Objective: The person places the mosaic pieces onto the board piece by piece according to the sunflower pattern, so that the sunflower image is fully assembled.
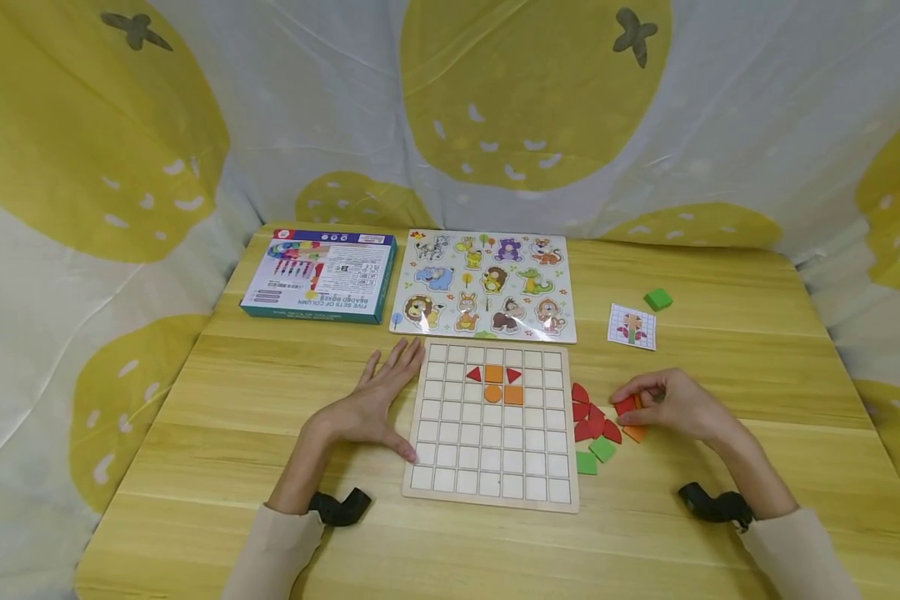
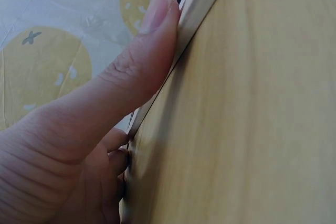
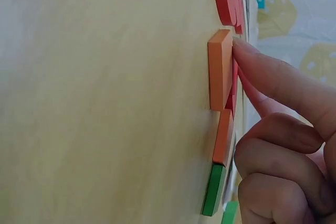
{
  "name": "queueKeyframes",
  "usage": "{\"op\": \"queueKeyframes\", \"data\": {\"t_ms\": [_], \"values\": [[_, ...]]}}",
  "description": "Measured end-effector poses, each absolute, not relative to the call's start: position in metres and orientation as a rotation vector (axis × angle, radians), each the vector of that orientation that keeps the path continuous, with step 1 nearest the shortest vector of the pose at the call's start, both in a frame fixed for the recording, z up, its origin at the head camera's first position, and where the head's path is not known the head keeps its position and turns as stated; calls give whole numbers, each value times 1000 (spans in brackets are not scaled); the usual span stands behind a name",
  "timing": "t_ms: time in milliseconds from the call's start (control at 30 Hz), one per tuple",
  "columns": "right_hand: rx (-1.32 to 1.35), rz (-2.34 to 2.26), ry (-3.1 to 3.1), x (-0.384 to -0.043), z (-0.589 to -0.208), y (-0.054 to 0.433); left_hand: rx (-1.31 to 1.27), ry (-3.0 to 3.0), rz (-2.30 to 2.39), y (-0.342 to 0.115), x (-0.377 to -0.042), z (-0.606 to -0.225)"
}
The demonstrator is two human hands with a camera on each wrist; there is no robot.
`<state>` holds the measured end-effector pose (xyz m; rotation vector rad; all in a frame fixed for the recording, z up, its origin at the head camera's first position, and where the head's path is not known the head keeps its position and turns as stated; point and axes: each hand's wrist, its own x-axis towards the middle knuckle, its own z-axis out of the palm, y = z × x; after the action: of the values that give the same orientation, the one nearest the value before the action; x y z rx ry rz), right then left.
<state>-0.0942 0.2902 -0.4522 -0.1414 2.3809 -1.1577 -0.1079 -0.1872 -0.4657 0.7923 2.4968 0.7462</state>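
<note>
A wooden grid board (image 1: 471,434) lies in front of me. On it are an orange circle (image 1: 492,393), two orange squares and two red triangles (image 1: 474,375). My left hand (image 1: 363,409) rests spread along the board's left edge, the fingers at the upper corner and the thumb (image 2: 159,17) lower on the rim. Right of the board, my right hand (image 1: 678,406) pinches a red piece (image 1: 625,405) between thumb and forefinger, its other fingers curled. Orange pieces (image 3: 220,69) lie right beside those fingertips. Several red pieces (image 1: 596,422) and green squares (image 1: 602,450) lie scattered between hand and board.
Behind the board lies an animal puzzle (image 1: 483,286), with a boxed toy (image 1: 318,277) to its left. A small pattern card (image 1: 643,337) and a green block (image 1: 657,297) sit at the back right. A patterned cloth (image 1: 330,108) hangs behind the table (image 1: 217,433).
</note>
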Motion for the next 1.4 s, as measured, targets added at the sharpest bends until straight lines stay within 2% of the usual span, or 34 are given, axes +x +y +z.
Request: {"op": "queueKeyframes", "data": {"t_ms": [1400], "values": [[-233, -1204, 2421, -102, -451, 273, 799, 2504, 740, -186, -106, -463]]}}
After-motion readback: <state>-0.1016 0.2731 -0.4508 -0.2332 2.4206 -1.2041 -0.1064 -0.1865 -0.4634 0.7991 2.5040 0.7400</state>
